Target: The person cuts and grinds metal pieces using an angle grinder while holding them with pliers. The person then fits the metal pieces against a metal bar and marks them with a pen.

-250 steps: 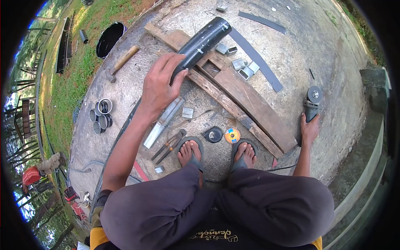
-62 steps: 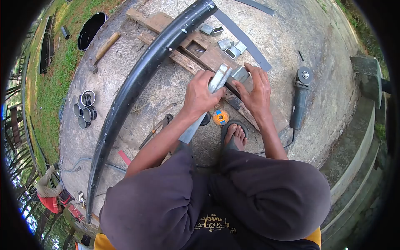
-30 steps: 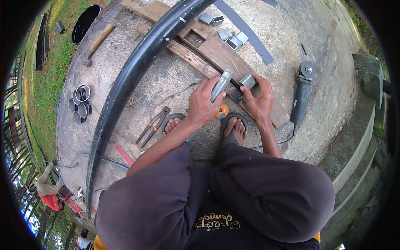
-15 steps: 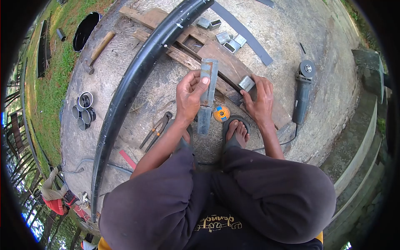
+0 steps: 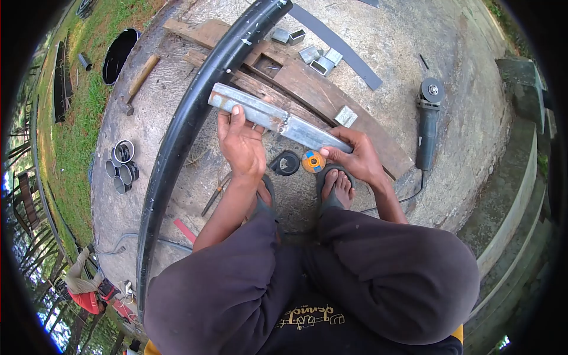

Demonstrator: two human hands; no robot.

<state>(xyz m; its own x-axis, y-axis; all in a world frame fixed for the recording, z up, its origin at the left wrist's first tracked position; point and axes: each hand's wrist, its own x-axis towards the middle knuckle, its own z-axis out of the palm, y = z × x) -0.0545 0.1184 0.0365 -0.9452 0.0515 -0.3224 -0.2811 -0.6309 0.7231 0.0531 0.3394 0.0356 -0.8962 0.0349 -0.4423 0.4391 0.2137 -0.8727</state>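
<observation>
Metal bar (image 5: 281,121) aslant in both hands (image 5: 244,151)

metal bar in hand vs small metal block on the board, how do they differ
The metal bar is long; the small metal block is short. The left hand and right hand hold the metal bar; the small metal block lies untouched on the wooden board. The metal bar has a rough brownish seam; the small metal block shows none. Both are silvery grey.
</observation>
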